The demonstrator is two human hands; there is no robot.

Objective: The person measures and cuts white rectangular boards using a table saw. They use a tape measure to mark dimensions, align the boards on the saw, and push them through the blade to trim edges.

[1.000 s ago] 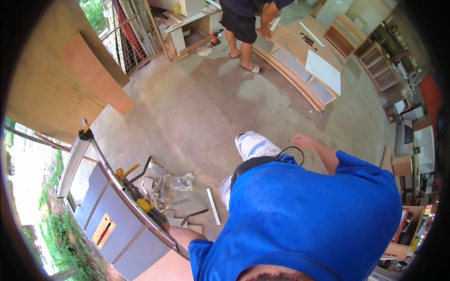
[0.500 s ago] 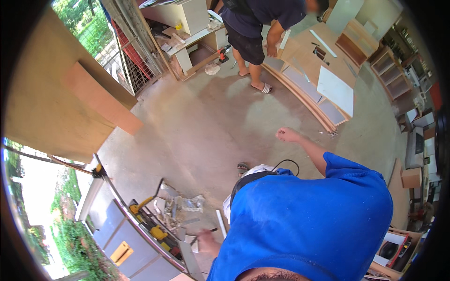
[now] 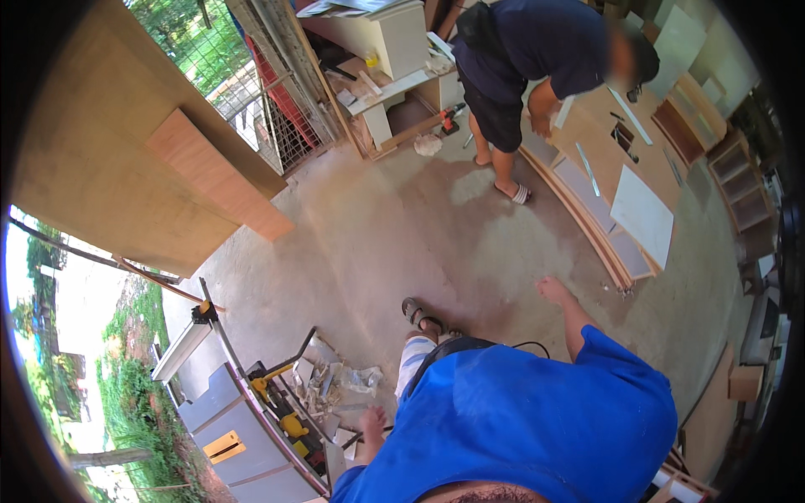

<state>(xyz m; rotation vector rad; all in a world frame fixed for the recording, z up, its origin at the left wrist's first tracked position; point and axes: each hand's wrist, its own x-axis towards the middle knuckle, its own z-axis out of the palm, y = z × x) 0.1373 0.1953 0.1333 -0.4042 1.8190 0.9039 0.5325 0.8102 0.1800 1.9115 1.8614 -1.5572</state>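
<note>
My left hand [image 3: 371, 419] hangs low beside the table saw [image 3: 251, 436], its fingers apart and nothing visible in it. The saw has a grey top, a yellow insert and a rail along its edge. Out to the right, my right hand [image 3: 553, 291] is held over the concrete floor, its fingers loosely bent with nothing seen in them. It is nearest to the low wooden workbench [image 3: 604, 159] but apart from it. A white panel [image 3: 643, 216] lies on that bench's near end.
A co-worker [image 3: 537, 50] leans over the bench. Scraps and plastic [image 3: 340, 377] lie beside the saw. Large boards [image 3: 109, 142] lean at the left, with a narrower plank [image 3: 218, 172] against them. An orange drill [image 3: 451, 119] stands by a cabinet [image 3: 394, 117]. Open shelving [image 3: 742, 180] is at right.
The view has shifted, so the room sits further right and lower. My sandalled foot now shows further forward. The co-worker bends further over the bench. Both my hands have swung slightly.
</note>
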